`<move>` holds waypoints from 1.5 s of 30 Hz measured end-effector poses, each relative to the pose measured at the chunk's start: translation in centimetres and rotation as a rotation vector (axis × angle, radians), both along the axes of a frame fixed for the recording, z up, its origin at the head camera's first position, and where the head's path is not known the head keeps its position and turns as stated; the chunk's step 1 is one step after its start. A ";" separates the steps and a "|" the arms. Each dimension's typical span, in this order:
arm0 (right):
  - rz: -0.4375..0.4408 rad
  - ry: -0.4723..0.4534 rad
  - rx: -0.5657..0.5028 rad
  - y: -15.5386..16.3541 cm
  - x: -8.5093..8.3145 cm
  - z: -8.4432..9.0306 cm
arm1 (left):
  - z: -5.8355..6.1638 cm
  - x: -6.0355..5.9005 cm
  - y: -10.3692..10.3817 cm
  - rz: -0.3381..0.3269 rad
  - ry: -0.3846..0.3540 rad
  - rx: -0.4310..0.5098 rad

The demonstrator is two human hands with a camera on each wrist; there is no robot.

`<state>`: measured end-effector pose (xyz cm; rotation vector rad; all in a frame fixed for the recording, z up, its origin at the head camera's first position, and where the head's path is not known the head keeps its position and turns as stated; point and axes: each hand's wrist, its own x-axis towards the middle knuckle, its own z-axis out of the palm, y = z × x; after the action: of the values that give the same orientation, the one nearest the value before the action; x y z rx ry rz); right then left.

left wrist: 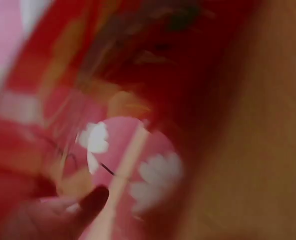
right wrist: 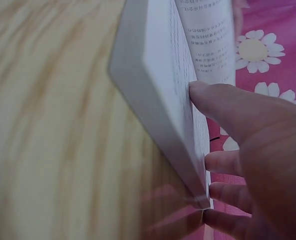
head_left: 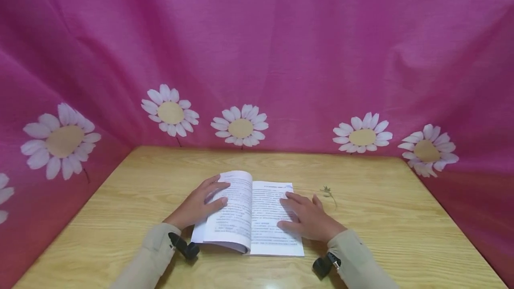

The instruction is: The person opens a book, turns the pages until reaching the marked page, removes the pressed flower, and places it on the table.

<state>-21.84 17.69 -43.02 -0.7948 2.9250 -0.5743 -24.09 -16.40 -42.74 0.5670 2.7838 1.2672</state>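
An open book (head_left: 273, 217) with printed text lies on the wooden table, its left pages (head_left: 230, 208) bowed upward near the spine. My left hand (head_left: 196, 204) rests on the outer part of the left page, thumb and fingers spread and loosely extended. In the blurred left wrist view, one digit (left wrist: 83, 212) shows beside a glossy red surface (left wrist: 197, 75). On the other side, my right hand (head_left: 311, 220) lies over the right page's outer edge. The right wrist view shows its thumb (right wrist: 217, 100) touching the page and other fingers along the book's edge (right wrist: 172, 145).
A small green sprig (head_left: 327, 191) lies on the table (head_left: 361, 244) just beyond the right hand. A pink curtain (head_left: 281, 57) with large white daisies surrounds the table's back and sides. Each wrist wears a black camera (head_left: 184, 246).
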 end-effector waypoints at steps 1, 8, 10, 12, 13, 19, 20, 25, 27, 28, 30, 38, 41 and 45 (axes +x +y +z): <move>0.001 -0.004 -0.005 -0.1 0.0 0.0 | 0.5 -0.1 0.0 -0.012 0.016 0.037; -0.017 -0.025 0.016 -0.1 -0.1 -0.2 | 4.1 -0.5 1.3 -0.100 0.131 0.078; -0.011 -0.022 0.012 0.0 -0.1 -0.2 | 5.0 -0.6 2.2 -0.134 0.183 0.039; -0.005 -0.019 0.001 0.1 -0.1 -0.2 | 5.6 -0.7 3.1 -0.177 0.261 -0.010; 0.000 -0.016 -0.003 0.2 -0.1 -0.2 | 5.9 -0.8 3.7 -0.203 0.290 -0.023; 0.003 -0.047 -0.008 0.8 -0.1 -0.2 | 6.9 -1.3 6.6 -0.311 0.242 0.035; -0.008 -0.060 -0.012 1.0 -0.2 -0.2 | 7.0 -1.5 7.1 -0.316 0.235 0.032; -0.069 -0.061 -0.032 2.1 -0.5 0.3 | 6.9 -2.2 9.0 -0.340 0.333 -0.101; -0.085 -0.035 -0.036 2.7 -0.6 0.6 | 6.7 -2.4 9.6 -0.358 0.356 -0.138; -0.095 -0.026 -0.042 2.9 -0.6 0.8 | 6.6 -2.5 10.0 -0.367 0.355 -0.151; -0.116 -0.016 -0.047 3.4 -0.7 1.1 | 6.5 -2.6 10.8 -0.385 0.337 -0.188; -0.182 -0.037 -0.073 5.0 -0.9 2.0 | 5.3 -3.0 14.6 -0.432 0.249 -0.419; -0.200 -0.023 -0.074 5.5 -0.8 2.3 | 4.8 -2.4 15.5 -0.399 0.230 -0.512; -0.198 -0.008 -0.094 5.5 -0.6 2.7 | 4.1 -1.3 15.9 -0.321 0.199 -0.648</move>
<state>-22.42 23.22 -40.37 -0.5112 3.0087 -0.7316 -25.39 -0.49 -38.63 1.0496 2.8477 0.2302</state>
